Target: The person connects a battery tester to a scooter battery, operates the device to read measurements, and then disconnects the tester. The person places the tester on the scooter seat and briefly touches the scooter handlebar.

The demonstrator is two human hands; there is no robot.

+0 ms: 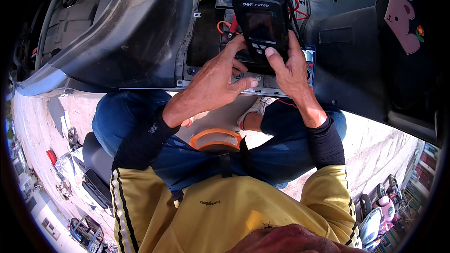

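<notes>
My right hand (283, 65) grips a black handheld tester (260, 26) with a dark screen, its thumb resting by the buttons. Red and black cables run from the tester's top. My left hand (215, 77) is at the tester's lower left, fingers loosely bent and apart, thumb stretched out; some fingertips are hidden. Behind them lies an open scooter compartment (199, 42) with a red clamp (233, 23), wires and parts mostly hidden. A blue meter (310, 56) shows partly beside my right hand.
Scooter bodywork (112, 42) spans the top, with a bear-decorated dark cover (403, 51) at right. An orange-rimmed stool (214, 133) is between my legs. Behind me are a dark seat (96, 150) at left, assorted parts, and other scooters (384, 208) at lower right.
</notes>
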